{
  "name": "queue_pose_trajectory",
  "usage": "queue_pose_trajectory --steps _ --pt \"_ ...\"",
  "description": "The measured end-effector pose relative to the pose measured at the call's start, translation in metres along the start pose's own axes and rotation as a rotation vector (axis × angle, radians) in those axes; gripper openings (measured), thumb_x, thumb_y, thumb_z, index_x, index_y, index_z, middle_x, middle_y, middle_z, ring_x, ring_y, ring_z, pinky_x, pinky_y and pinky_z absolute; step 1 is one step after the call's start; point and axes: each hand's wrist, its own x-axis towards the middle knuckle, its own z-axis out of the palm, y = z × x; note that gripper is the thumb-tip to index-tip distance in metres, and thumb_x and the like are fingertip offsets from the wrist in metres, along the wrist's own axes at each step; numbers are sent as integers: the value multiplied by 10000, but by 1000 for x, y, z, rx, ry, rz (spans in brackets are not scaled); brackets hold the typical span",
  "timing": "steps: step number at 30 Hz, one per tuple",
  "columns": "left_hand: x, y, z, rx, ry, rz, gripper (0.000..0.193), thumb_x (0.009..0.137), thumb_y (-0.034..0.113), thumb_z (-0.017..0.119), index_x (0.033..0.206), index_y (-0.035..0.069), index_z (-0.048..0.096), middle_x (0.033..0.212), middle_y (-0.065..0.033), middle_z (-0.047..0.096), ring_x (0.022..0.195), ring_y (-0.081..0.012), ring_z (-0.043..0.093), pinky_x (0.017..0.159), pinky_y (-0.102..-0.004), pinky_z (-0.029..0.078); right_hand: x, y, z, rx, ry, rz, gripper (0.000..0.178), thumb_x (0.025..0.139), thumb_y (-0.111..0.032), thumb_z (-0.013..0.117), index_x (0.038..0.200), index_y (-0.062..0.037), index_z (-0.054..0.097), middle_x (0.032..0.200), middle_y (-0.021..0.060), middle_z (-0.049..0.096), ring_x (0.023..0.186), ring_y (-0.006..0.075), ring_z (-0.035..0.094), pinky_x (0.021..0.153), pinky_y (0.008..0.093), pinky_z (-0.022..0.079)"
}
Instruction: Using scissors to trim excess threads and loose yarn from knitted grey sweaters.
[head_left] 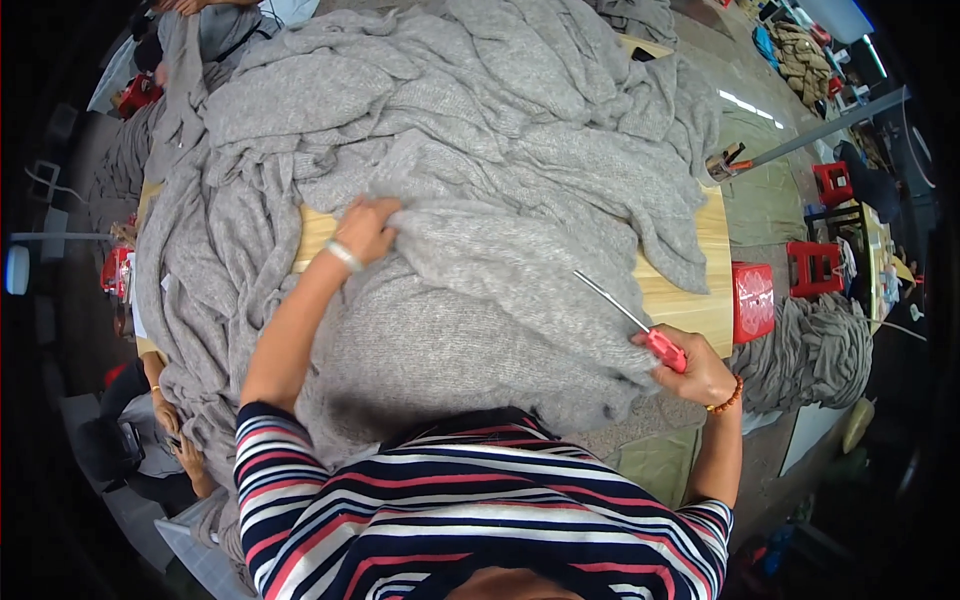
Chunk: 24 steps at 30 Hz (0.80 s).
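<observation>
A grey knitted piece [500, 262] is stretched between my two hands, with more of it draped towards my lap. My left hand [365, 232] is closed on its upper left edge. On the right, my right hand [698, 372] grips a tool with a red handle [664, 349] and a thin, straight metal shaft. That shaft lies across the knit, pointing up and to the left. The knit's right end meets the fingers of the same hand. Whether the tool's tip is hooked or plain is too small to tell.
Heaps of grey knitwear [450, 80] cover most of the wooden table [712, 225]. Red stools [752, 302] and a knit pile [805, 350] stand at the right. A metal pole [830, 125] slants at upper right. Other people's hands [178, 435] show at left and upper left.
</observation>
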Motion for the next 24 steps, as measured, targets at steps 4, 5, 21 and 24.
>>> queue_pose_trajectory --steps 4,5,21,24 --pt "-88 60 -105 -88 -312 66 351 724 136 697 1054 26 645 1027 -210 677 905 -387 664 795 -452 541 -4 37 4 57 3 -38 461 759 -16 660 1219 0 651 1031 79 673 933 130 600 867 276 486" --pt "-114 78 -117 -190 -346 131 344 699 153 725 1012 36 643 973 -190 670 879 -389 658 779 -444 537 -3 39 4 72 -42 -19 441 774 -27 688 1213 -1 655 1023 70 670 921 128 593 863 271 483" --pt "-168 141 -22 -923 -54 -409 546 856 -12 720 1358 -14 506 1016 -15 620 870 -47 545 780 -207 464 113 13 53 -79 100 -372 537 854 -176 697 1369 -113 560 1170 203 670 1044 387 658 902 405 520" --pt "-187 138 -30 -891 -283 -449 608 826 -65 725 1383 -29 483 1079 -37 625 891 -61 550 760 -226 475 70 14 40 -214 16 -348 491 832 -156 706 1310 -105 609 1138 179 687 1017 371 666 886 393 524"
